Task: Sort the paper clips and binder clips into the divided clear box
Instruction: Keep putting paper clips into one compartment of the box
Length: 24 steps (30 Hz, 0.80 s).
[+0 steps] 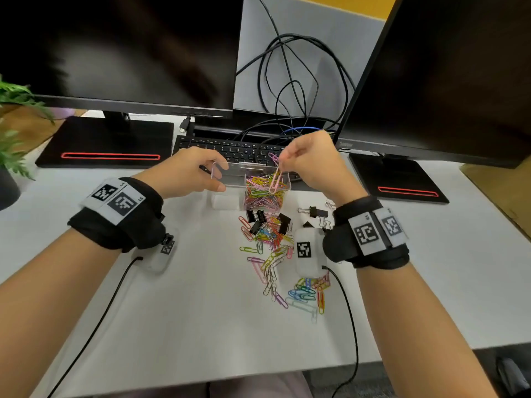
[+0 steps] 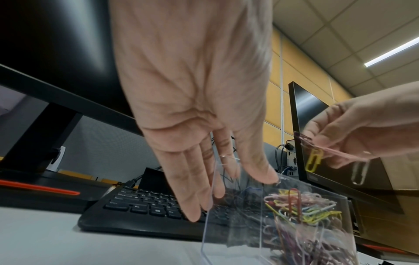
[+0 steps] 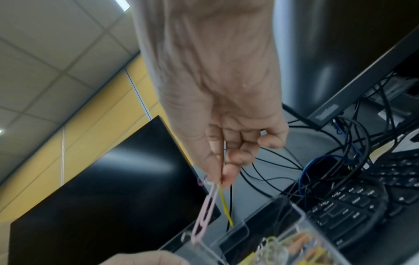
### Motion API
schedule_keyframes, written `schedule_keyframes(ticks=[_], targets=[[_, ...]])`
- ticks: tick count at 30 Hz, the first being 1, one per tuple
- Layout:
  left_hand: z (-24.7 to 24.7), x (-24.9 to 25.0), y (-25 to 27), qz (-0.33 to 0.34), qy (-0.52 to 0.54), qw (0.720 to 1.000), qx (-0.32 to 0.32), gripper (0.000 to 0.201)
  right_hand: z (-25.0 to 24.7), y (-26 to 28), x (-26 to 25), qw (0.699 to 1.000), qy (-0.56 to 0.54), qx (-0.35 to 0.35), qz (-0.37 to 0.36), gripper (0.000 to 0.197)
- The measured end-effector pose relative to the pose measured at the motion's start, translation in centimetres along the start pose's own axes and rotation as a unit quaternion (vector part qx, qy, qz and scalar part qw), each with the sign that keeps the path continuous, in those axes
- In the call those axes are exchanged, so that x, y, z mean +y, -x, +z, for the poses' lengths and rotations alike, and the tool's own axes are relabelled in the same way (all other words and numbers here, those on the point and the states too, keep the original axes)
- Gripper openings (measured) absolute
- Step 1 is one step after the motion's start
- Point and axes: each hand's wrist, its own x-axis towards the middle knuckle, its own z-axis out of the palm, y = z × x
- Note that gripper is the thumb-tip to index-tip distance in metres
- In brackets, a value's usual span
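Roughly midway — right hand (image 1: pixel 309 159) pinches several paper clips (image 1: pixel 275 175) over the clear box (image 1: pixel 230 179), whose right compartment is well filled; left hand (image 1: pixel 186 172) grips its left end; binder clips (image 1: pixel 260 218) remain unsorted on the table (image 1: pixel 186 297).

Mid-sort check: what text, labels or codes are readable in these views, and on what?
"L5": printed on the left wristband, beside its square marker codes.
"Fn": on a key of the black keyboard; the other key legends are blurred.
Right monitor's bezel logo: too blurred to read.
Right wristband: its small label is too small to read.
The square marker codes carry no words.
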Motion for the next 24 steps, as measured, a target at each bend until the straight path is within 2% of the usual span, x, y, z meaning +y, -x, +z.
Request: schedule_keyframes(ticks=[6, 8, 17, 24], targets=[[0.1, -0.1, -0.1, 0.001, 0.006, 1.0, 0.0, 0.039, 2.5, -1.5, 0.1, 0.995, -0.013, 0.093, -0.021, 0.014], [0.0, -0.3, -0.1, 0.004, 0.004, 1.0, 0.0, 0.039, 3.1, -1.4, 0.6, 0.994, -0.009, 0.101, -0.026, 0.016], [0.0, -0.3, -0.3, 0.002, 0.0, 1.0, -0.007, 0.039, 3.2, -0.2, 2.4, 0.997, 0.05, 0.055, -0.035, 0.015], [0.0, -0.1, -0.2, 0.005, -0.001, 1.0, -0.008, 0.038, 2.7, 0.4, 3.0, 0.989, 0.144, -0.003, -0.027, 0.014]])
